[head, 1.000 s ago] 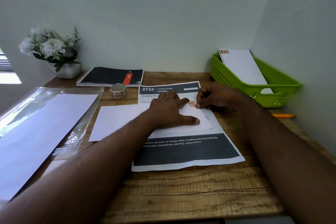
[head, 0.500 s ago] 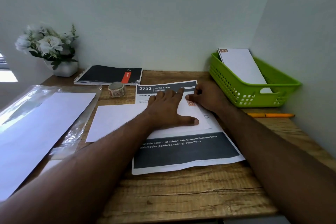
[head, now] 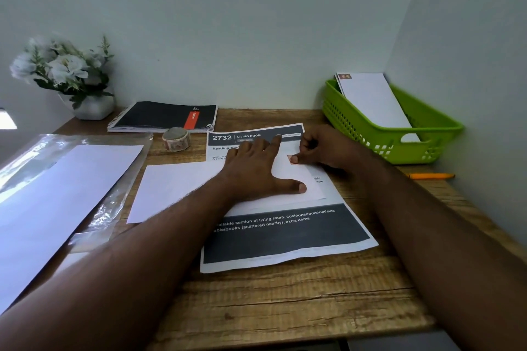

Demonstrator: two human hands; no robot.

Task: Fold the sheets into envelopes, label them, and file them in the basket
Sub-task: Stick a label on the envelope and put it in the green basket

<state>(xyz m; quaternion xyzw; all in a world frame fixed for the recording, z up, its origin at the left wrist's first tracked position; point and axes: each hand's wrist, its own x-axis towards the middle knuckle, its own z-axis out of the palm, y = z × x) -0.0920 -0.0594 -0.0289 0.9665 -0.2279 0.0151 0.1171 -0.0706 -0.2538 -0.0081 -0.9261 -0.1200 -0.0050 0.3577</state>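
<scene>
A folded white envelope (head: pixel 176 188) lies across the middle of the wooden desk, over a printed sheet (head: pixel 285 234). My left hand (head: pixel 256 171) rests flat on the envelope's right half, fingers spread. My right hand (head: pixel 322 148) is curled beside it, its thumb tip touching a small reddish sticker (head: pixel 291 159) on the envelope. At the back right stands a green basket (head: pixel 370 134) with a stickered white envelope (head: pixel 370 100) leaning inside. A roll of patterned sticker tape (head: pixel 176 138) sits behind the envelope.
A clear plastic sleeve with white sheets (head: pixel 51 194) covers the left side. A spiral notebook (head: pixel 165 117) and a pot of white flowers (head: pixel 68 77) stand at the back. An orange pen (head: pixel 430 176) lies by the right wall.
My right hand has stayed at the sticker, shifting slightly while pressing on it. My left hand stays flat on the envelope. The view shifted a little.
</scene>
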